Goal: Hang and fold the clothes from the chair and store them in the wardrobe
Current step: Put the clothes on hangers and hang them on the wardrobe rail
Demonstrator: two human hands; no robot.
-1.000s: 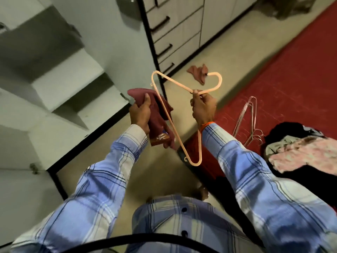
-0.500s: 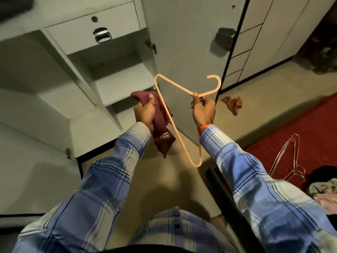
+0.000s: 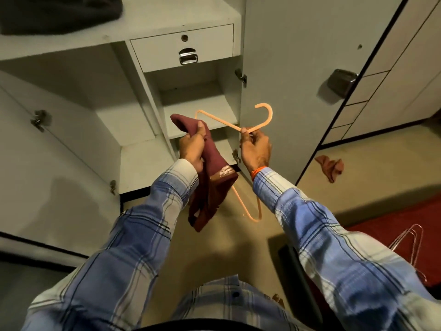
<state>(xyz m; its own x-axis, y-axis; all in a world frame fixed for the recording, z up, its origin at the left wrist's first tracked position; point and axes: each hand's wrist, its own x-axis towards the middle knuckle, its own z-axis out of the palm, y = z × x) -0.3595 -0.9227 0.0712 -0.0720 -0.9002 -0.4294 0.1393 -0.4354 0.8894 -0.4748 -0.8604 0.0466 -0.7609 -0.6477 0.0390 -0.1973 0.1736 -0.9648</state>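
Mid-frame, in front of the open wardrobe (image 3: 181,130): maroon garment (image 3: 212,187) hangs from left hand (image 3: 192,149), fingers curled round its upper part, thumb pressed on top fold; lower end w/ pale printed patch dangles clear of the floor. Just beside it, peach plastic hanger (image 3: 248,125), held tilted, hook up-right. Right hand (image 3: 255,146) pinches hanger at the neck, fingertips closed on the thin bar. One hanger arm runs behind the garment, far corner low near right sleeve (image 3: 334,235). Cannot tell if the garment is threaded on it or only in front.

Both forearms in blue plaid sleeves; orange band (image 3: 259,170) at right wrist.

Behind hands: pale grey shelves, small drawer (image 3: 181,47) w/ metal pull and keyhole above. Dark bundle (image 3: 59,13) on upper shelf, top-left. Wardrobe door (image 3: 298,80) stands open to the right, dark handle on it.

Floor, right of door: crumpled brown-red cloth (image 3: 330,167), well apart from hands. Lower right: red rug (image 3: 393,223) w/ wire hangers (image 3: 408,244) lying on it.
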